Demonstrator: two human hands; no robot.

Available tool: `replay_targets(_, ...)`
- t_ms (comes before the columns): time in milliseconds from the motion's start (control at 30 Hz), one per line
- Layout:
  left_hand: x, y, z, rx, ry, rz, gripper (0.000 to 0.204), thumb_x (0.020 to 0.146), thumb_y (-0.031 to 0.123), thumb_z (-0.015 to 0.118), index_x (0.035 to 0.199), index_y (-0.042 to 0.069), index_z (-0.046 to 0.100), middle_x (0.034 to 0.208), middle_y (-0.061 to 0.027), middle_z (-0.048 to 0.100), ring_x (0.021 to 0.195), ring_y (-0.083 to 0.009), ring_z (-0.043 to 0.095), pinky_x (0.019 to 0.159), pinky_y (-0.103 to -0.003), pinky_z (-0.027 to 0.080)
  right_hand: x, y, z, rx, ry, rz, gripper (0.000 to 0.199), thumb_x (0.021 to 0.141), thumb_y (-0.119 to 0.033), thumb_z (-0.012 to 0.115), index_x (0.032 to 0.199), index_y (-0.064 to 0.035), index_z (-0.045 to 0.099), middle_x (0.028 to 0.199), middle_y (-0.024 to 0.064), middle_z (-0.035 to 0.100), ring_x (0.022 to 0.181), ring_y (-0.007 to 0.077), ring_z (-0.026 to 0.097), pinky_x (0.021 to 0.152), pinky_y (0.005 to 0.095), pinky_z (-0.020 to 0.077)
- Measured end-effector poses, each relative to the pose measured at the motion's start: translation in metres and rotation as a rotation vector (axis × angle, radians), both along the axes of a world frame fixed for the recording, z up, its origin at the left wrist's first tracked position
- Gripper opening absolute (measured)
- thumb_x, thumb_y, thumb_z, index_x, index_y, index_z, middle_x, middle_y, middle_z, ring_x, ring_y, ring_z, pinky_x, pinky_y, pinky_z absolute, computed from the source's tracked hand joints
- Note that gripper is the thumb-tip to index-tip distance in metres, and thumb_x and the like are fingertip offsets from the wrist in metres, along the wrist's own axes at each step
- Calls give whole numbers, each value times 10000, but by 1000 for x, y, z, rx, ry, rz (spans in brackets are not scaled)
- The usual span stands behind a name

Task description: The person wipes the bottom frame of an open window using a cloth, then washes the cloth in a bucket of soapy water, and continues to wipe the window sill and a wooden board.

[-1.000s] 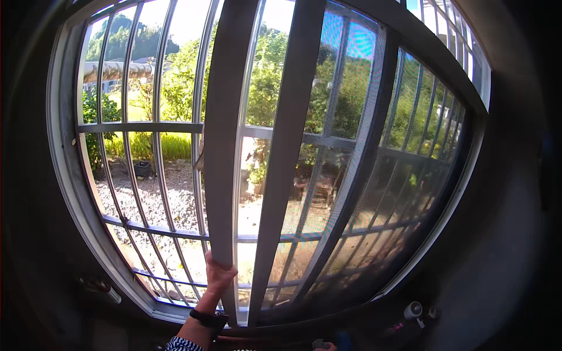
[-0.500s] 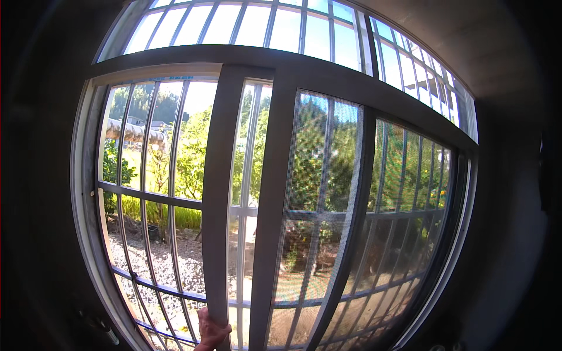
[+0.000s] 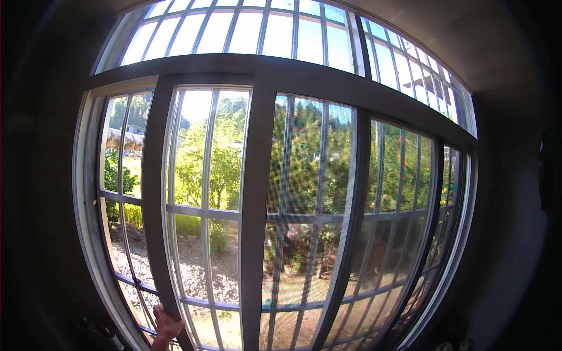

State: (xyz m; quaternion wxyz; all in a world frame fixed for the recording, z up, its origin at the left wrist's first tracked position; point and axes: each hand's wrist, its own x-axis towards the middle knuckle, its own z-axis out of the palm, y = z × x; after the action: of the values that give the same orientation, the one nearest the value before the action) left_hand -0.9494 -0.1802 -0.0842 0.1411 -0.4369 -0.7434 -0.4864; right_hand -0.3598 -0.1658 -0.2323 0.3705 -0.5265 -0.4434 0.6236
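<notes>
My left hand (image 3: 168,324) grips the lower part of a dark upright stile (image 3: 153,205) on a sliding window sash. Its fingers bend round the stile's left edge and the thumb lies toward the right. A gap stands between this stile and the left jamb (image 3: 82,175), and metal bars (image 3: 121,152) show through it. To the right, a second dark stile (image 3: 254,205) borders a mesh insect screen (image 3: 304,251). My right hand is out of view.
A wide dark crossbar (image 3: 222,63) runs above the sashes, under a barred upper window (image 3: 246,35). Outside are trees (image 3: 205,164), gravel (image 3: 219,286) and a pale roof edge (image 3: 124,139). Dark walls flank the window.
The sash has slid left with my left hand on its stile. The gap at the left jamb is narrower, and the glass between the two dark stiles shows wider.
</notes>
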Motion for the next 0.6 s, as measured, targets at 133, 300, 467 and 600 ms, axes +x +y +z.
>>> replay_targets(133,-24,-40,21,-246,-121,251,841,481,263,796,1173,-7,403,1160,-196,384,1172,-337,301,1038,-411,263,-8,9,10,12,-8,58,244,740,-51,614,971,1,555,703,69,611,562,139,561,519,264,451)
replay_targets(300,-68,-56,28,-115,-195,341,880,469,182,814,1190,-63,374,1191,-224,421,1131,-367,412,1003,-383,355,-18,22,30,42,-55,149,235,741,-50,613,964,1,561,709,69,612,574,140,562,529,265,452)
replay_targets(467,-109,-91,25,-110,-96,406,722,500,153,777,1103,-30,425,1062,-222,471,1046,-388,455,942,-396,393,-48,37,44,58,-82,271,226,742,-49,612,958,1,566,714,70,613,585,141,563,540,267,452)
replay_targets(600,-118,-99,35,-231,-18,462,639,528,160,754,1062,-6,444,1053,-233,471,1010,-391,461,899,-433,406,-66,44,52,69,-109,354,219,743,-49,611,952,1,571,719,70,614,594,142,564,548,268,453)
